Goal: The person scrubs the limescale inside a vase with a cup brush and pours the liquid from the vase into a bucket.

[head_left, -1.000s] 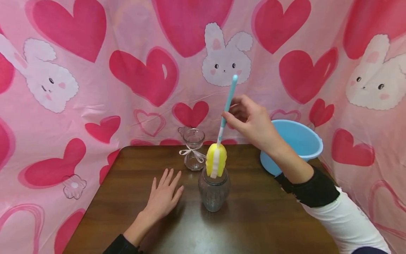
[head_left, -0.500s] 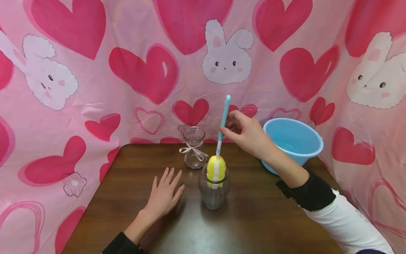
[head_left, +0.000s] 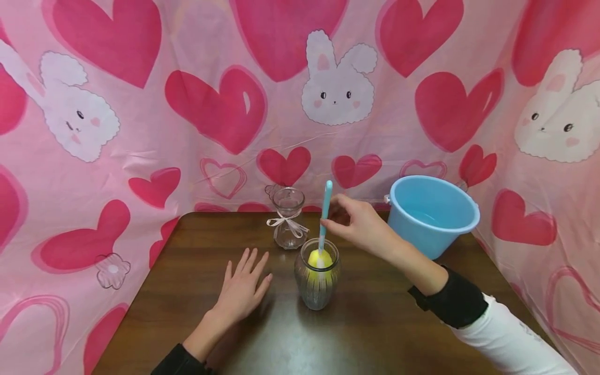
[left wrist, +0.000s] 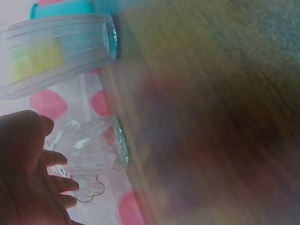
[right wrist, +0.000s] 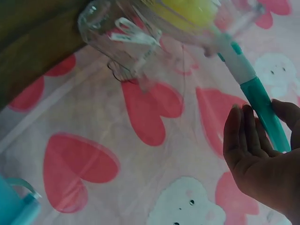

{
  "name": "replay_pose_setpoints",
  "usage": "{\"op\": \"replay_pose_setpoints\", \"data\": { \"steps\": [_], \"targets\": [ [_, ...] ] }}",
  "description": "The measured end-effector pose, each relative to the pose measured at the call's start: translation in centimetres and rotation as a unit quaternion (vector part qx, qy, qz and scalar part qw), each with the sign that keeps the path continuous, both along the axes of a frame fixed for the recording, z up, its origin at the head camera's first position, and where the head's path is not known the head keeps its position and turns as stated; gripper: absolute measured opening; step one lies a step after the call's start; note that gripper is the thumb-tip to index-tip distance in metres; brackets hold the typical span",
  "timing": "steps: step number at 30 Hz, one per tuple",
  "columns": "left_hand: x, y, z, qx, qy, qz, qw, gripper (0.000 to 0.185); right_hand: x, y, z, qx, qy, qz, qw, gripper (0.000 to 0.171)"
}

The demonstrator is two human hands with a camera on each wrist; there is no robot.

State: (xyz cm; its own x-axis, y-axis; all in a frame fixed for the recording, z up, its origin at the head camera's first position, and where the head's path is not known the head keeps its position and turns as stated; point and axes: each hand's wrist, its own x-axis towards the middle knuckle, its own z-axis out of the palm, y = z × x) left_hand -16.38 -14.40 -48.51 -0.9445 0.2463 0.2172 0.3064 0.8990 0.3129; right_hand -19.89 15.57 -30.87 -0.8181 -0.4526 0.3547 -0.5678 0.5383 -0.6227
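Our right hand (head_left: 363,225) pinches the brush handle (head_left: 324,213), sponge head sunk in the ribbed jar (head_left: 316,281) at center frame, but our left hand (head_left: 244,289) lies flat beside it, so we figure the unbraced jar could tip.

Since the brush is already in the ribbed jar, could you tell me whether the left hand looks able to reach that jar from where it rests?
Probably yes. The left hand lies flat on the table just left of the ribbed jar, apart from it, with only bare wood between them.
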Motion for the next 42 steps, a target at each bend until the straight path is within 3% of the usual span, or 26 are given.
{"op": "replay_pose_setpoints", "data": {
  "steps": [17,33,42],
  "targets": [
    [0.1,-0.1,-0.2,0.01,0.001,-0.009,0.9999,0.059,0.8,0.4,-4.9,0.043,0.0,-0.026,0.999,0.028],
    [0.3,0.0,0.3,0.019,0.007,-0.016,0.9997,0.058,2.3,3.9,-6.5,0.017,-0.009,-0.057,0.998,0.045],
    [-0.1,0.0,0.6,0.016,-0.004,-0.016,0.9997,0.06,2.6,6.2,-8.6,0.066,0.06,-0.099,0.991,0.041]
  ]
}}
